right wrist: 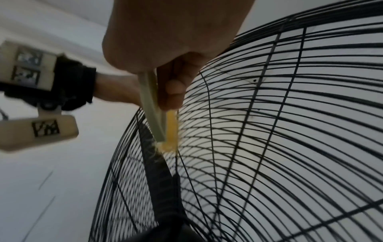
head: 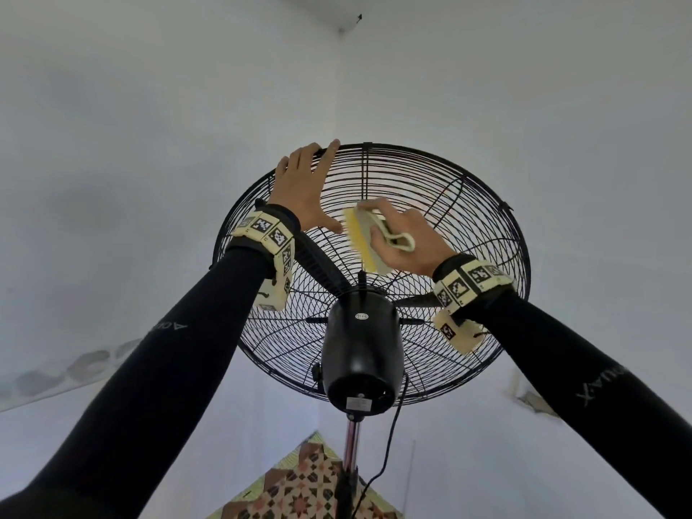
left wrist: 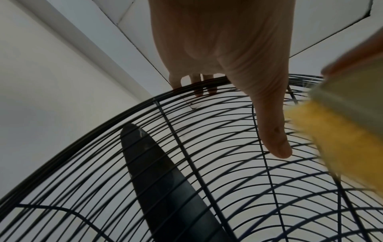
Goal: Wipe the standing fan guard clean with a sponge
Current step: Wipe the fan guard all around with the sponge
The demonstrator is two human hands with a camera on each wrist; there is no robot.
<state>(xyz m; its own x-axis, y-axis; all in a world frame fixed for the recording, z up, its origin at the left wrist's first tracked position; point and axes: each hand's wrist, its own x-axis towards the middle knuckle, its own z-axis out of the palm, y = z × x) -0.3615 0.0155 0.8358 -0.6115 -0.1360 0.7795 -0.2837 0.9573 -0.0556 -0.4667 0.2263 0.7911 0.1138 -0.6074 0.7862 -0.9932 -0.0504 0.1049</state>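
The black wire fan guard (head: 468,226) faces away from me; I see its rear with the motor housing (head: 361,350). My left hand (head: 310,185) lies on the guard's top left, fingers hooked over the rim and thumb stretched out along the wires. In the left wrist view the left hand (left wrist: 228,65) shows its fingertips beyond the rim of the guard (left wrist: 180,144). My right hand (head: 404,237) grips a yellow sponge (head: 359,237) with a pale backing and loop, its yellow face against the upper guard wires. The right wrist view shows the right hand (right wrist: 170,41) pressing the sponge (right wrist: 172,131) against the guard (right wrist: 290,131).
A dark fan blade (left wrist: 161,180) stands behind the wires. Below the motor a chrome pole (head: 352,443) runs down, with a black cord (head: 389,443) hanging beside it. A patterned mat (head: 307,485) covers the floor. White walls meet in a corner behind the fan.
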